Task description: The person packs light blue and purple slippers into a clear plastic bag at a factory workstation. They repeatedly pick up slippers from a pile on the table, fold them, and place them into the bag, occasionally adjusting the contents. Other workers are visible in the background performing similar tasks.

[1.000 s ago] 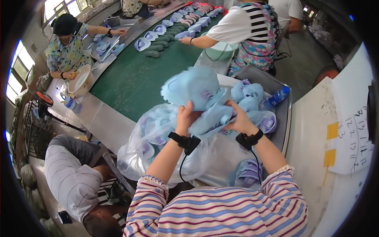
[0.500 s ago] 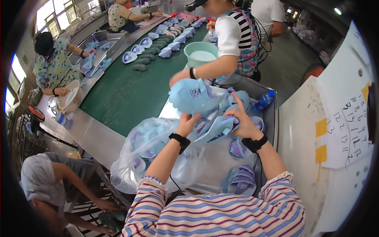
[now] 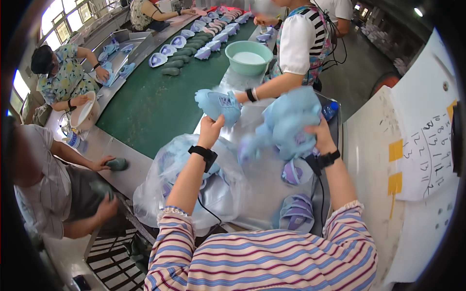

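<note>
My left hand (image 3: 212,132) pinches a light blue shoe upper (image 3: 213,104) with purple lacing, held up over the metal tray (image 3: 264,194). A co-worker's hand (image 3: 241,97) meets the right end of that upper. In my right hand (image 3: 322,138) is a bunch of light blue shoe uppers (image 3: 293,119), smeared by motion; their number cannot be told. Below my left forearm lies a clear plastic bag (image 3: 145,201) with more blue and purple uppers in it. A single upper (image 3: 292,172) and a nested stack of uppers (image 3: 296,213) rest on the tray's right side.
A green conveyor belt (image 3: 145,109) carries rows of uppers and dark green shoe lasts (image 3: 177,63). A mint basin (image 3: 248,58) with white liquid stands beside the co-worker. A blue-capped bottle (image 3: 330,110) is at the tray's right edge. Another person holds a dark green last (image 3: 117,164) at left.
My right hand has raised its uppers and moved right; my left hand has moved left with one upper. The co-worker's hand now meets that upper. The person at lower left has risen.
</note>
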`<state>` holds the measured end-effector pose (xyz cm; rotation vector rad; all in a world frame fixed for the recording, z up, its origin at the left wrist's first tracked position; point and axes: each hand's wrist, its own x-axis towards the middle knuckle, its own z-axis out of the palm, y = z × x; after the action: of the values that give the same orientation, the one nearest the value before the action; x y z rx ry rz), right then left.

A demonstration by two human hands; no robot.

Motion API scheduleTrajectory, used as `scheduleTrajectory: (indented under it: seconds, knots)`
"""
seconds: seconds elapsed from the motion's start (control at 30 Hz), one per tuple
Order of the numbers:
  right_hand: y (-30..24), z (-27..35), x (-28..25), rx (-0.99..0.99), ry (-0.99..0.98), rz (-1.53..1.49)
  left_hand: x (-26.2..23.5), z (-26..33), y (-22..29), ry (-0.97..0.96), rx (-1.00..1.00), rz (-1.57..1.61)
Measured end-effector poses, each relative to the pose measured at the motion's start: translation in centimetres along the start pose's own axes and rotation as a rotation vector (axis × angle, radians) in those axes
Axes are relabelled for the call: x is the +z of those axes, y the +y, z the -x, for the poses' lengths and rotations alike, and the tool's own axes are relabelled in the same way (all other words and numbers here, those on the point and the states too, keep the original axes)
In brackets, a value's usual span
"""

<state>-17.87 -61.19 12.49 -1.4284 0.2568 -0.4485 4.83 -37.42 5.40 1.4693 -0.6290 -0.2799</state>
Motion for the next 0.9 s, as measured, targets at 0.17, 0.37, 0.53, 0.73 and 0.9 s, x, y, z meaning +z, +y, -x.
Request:
scheduleTrajectory:
  seconds: [0.17,0.37,0.53,0.73,0.9]
  knots:
    - [1.1,-1.2,-2.2,0.143,0.103,-0.224,1.3,1.4,-0.5,-0.076,-0.071,-0.085]
    - [0.3,-1.4,-2.2,0.112,0.099,-0.244,2.5,2.3,-0.7,-0.035,-0.034,0.122]
    - [0.3,0.4,0.2,0.296,-0.322,-0.189,0.8,2.7,2.2,-0.431,-0.272,0.291]
    - [0.7,0.6,8.3,0.367,-0.202,-0.13,-1.9,5.8,4.8,-0.68,-0.329,0.56]
    - [2.7,0.0,11.3,0.347,-0.343,0.065,-3.9,9.3,7.0,-0.702,-0.172,0.239]
